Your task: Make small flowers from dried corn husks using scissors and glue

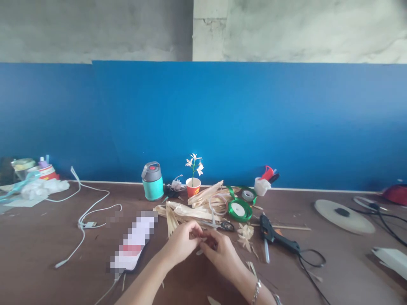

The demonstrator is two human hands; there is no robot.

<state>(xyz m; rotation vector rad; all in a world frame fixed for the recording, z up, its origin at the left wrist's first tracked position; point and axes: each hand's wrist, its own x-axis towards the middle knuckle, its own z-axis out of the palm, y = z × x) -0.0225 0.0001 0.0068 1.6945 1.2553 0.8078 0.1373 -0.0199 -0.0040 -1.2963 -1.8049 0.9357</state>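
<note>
My left hand (184, 239) and my right hand (219, 252) meet over the near middle of the table, their fingertips pinched together. A small pale bit shows at the fingers, too small to name; the fingers largely hide it. Just beyond them lie dried corn husks (181, 212) and a pair of scissors (226, 226). Pale husk flowers (245, 235) rest to the right of my right hand. Farther right, a black hot glue gun (276, 237) lies on its side with a clear glue stick (266, 250) beside it.
Behind the husks stands a paper cup (193, 187) holding a stem of pale flowers (194, 163). Green ribbon rolls (241, 210) lie right of it. A teal flask (152, 182), white cables (84, 220), a blurred-out phone-like object (135, 243) and a round pale lid (345, 217) are around.
</note>
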